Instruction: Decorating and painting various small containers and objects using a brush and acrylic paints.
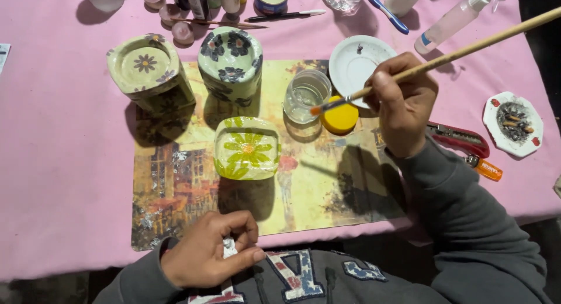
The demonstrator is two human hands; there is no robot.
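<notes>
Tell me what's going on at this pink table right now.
A person is painting. The right hand holds a long wooden paintbrush, its orange tip over a yellow lid beside a glass of water. The left hand rests at the table edge, fingers closed on a small crumpled white piece. Three decorated flower-pattern pots sit on a printed mat; the nearest is green and yellow.

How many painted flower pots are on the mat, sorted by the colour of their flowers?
Purple flowers: 1, the square-topped pot at the mat's far left corner.
Dark blue flowers: 1, the round pot beside it.
Green flower: 1, the square pot nearest the person.
Total: 3.
The right hand holds a paintbrush over the glass of water; the left hand pinches something small and white.
</notes>
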